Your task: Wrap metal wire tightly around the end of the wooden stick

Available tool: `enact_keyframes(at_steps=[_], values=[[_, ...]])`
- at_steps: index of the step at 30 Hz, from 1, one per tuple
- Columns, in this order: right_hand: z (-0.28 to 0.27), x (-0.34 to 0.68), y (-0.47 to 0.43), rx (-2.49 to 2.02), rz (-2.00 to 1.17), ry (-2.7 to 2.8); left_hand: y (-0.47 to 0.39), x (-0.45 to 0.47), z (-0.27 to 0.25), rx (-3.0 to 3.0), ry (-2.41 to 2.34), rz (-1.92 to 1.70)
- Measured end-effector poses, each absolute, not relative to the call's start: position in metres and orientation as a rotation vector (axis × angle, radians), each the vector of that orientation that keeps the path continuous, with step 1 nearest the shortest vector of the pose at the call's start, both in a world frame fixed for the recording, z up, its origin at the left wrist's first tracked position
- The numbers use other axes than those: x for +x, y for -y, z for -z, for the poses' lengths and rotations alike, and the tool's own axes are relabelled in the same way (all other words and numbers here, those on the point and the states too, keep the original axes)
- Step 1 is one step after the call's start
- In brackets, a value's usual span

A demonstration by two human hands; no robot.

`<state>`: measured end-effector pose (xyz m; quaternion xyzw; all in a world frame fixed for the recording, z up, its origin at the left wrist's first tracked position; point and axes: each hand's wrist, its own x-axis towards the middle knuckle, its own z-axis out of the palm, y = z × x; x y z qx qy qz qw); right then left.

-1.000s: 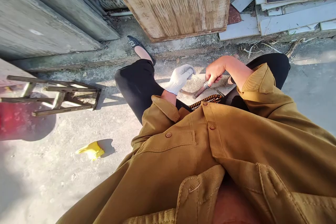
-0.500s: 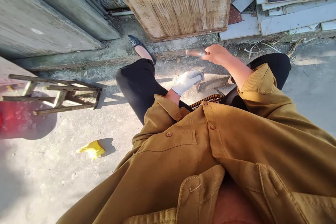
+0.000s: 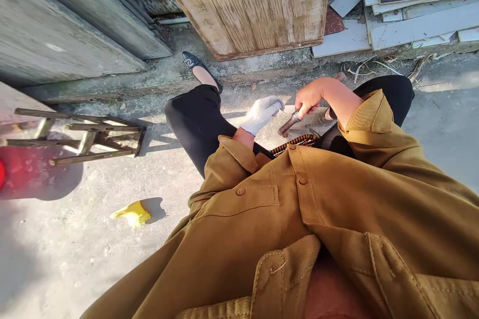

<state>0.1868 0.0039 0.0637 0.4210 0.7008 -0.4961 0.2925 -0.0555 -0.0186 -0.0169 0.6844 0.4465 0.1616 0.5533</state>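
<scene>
My right hand [image 3: 310, 95], bare, is closed around a short brown tool [image 3: 288, 124] with silvery wire or a band wound round it. The tool's visible end slants down and to the left, toward the ground between my knees. Just left of it, my left hand [image 3: 262, 113] wears a white knit glove. Its fingers are curled together, and whatever they may pinch is hidden. A gap separates the glove from the tool. Below both hands shows a black-and-orange woven rim [image 3: 294, 144], mostly covered by my shirt.
A wooden stool [image 3: 90, 134] lies at the left beside a blurred red thing [image 3: 37, 169]. A yellow object [image 3: 133, 213] rests on the concrete. Ahead stand a worn wooden panel [image 3: 254, 5] and stacked boards or tiles [image 3: 422, 30].
My right hand has come down, and the tool has swung from pointing left to slanting down-left. My gloved left hand has shifted slightly left and up.
</scene>
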Motion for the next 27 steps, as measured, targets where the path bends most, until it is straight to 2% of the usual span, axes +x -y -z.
enact_keyframes(at_steps=[4,7,10,12,15,17,21,27], values=[[-0.089,0.188,0.0,1.168,1.72,-2.157,0.018,-0.054,0.022,1.495,-1.045,-0.471],[-0.098,0.189,0.001,1.721,1.853,-2.309,0.021,-0.051,0.02,1.426,-1.003,-0.47],[-0.089,0.192,-0.006,2.206,1.665,-2.172,0.022,-0.05,0.015,1.446,-0.956,-0.445],[-0.079,0.194,-0.012,2.256,1.401,-2.111,0.022,-0.052,0.013,1.486,-0.924,-0.463],[-0.069,0.192,-0.016,2.034,1.03,-2.097,0.02,-0.056,0.013,1.588,-0.928,-0.487],[-0.066,0.189,-0.015,1.797,0.931,-2.04,0.02,-0.058,0.012,1.675,-0.964,-0.452],[-0.058,0.186,-0.01,1.37,1.056,-1.88,0.021,-0.058,0.004,1.794,-1.049,-0.352],[-0.053,0.187,-0.009,1.037,1.355,-1.871,0.021,-0.057,0.002,1.732,-1.069,-0.424]])
